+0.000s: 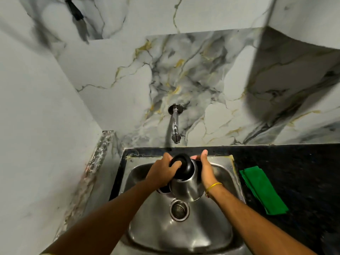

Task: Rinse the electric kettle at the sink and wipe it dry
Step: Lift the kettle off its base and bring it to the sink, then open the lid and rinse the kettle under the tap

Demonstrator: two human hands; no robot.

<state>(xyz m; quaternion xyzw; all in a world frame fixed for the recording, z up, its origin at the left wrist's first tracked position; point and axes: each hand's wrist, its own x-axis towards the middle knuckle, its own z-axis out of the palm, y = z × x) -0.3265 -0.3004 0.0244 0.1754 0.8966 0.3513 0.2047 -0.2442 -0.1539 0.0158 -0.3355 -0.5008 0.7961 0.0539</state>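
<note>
A steel electric kettle with a black base end is held tipped over the steel sink, its black end pointing up and away from me. My left hand grips the black end from the left. My right hand lies flat against the kettle's right side, with a yellow band on the wrist. A chrome tap juts from the wall above the kettle; no water stream is visible. A folded green cloth lies on the dark counter to the right of the sink.
The sink drain sits just below the kettle. A dark stone counter runs to the right. Marble-patterned walls close in behind and on the left, with a speckled ledge left of the sink.
</note>
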